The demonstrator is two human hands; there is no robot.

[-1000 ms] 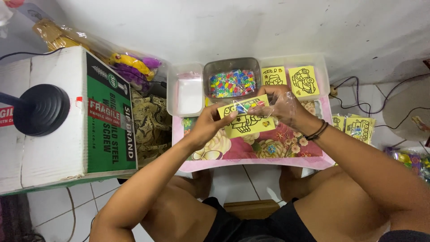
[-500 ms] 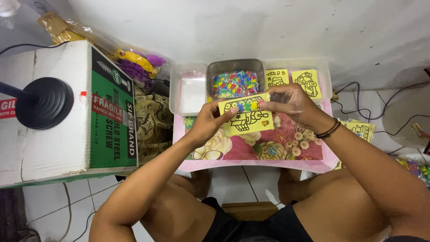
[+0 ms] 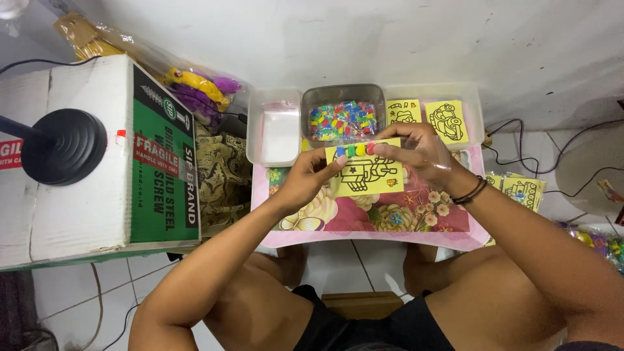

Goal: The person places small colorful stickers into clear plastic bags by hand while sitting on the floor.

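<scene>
**Yellow card held over a crowded little worktop**

Behind the yellow card [image 3: 364, 170] sit a grey tub of coloured beads [image 3: 342, 119], a white tray [image 3: 279, 133] and more yellow cards [image 3: 446, 121]. The floral worktop [image 3: 390, 218] stands against a white wall, over tiled floor. Left hand [image 3: 307, 179] and right hand [image 3: 416, 153] pinch the card's ends, apparently inside a clear sleeve

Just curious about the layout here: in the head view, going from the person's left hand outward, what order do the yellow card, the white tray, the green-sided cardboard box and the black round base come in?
From the left hand:
1. Yellow card, held in that hand, at centre.
2. White tray, just above the hand.
3. Cardboard box, off to the left.
4. Black round base, on top of the box, farthest left.
</scene>
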